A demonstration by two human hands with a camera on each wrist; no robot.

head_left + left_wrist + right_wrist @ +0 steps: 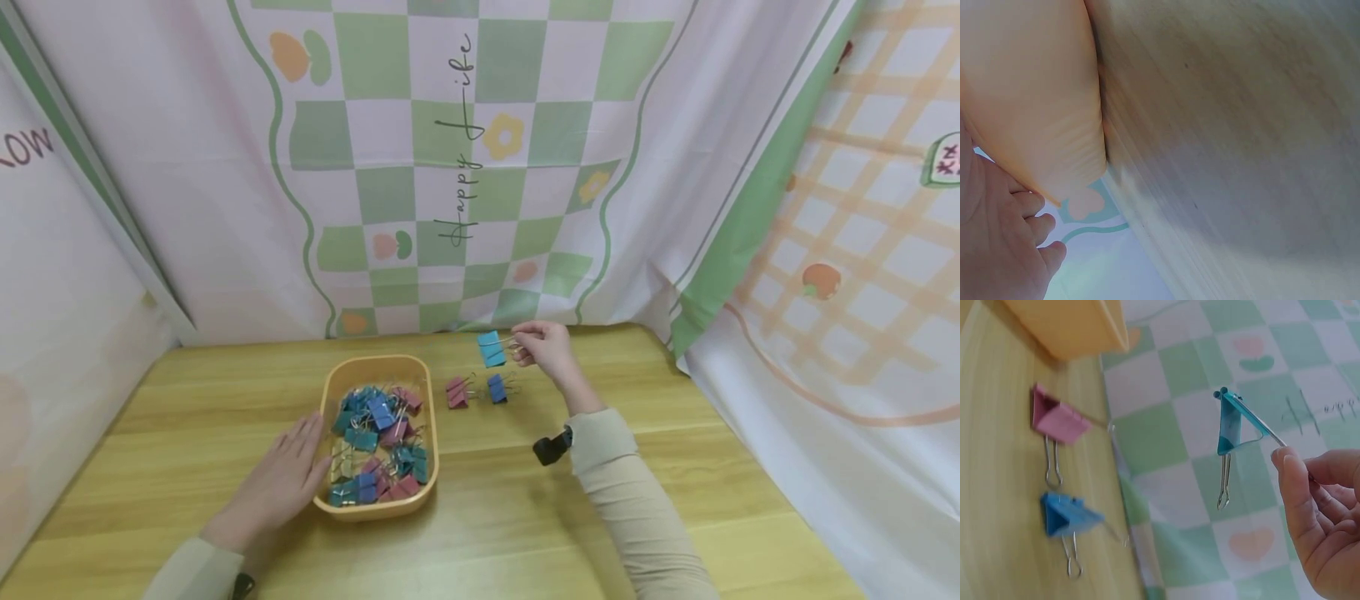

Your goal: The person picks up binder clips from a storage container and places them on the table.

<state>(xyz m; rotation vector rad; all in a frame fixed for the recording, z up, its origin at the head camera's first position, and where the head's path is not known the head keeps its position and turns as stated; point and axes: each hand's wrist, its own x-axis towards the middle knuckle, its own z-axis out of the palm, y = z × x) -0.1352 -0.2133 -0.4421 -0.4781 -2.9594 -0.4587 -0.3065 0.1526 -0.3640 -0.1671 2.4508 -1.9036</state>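
Observation:
My right hand [546, 346] pinches one wire handle of a teal binder clip [492, 349], held up off the table; in the right wrist view the clip's [1230, 428] other handle hangs down. Below it on the wood stand a pink binder clip [457, 392] and a blue binder clip [497, 388], side by side. My left hand [288, 467] rests against the left side of a yellow plastic bin [433, 454], its fingers straight along the rim. Inside the bin lie several mixed binder clips [381, 412] in teal, blue, pink and yellow.
The wooden table [495, 517] runs back to a hanging cloth [442, 133] with green and white checks. More cloth [847, 250] hangs on the right side, and a white one [60, 275] on the left.

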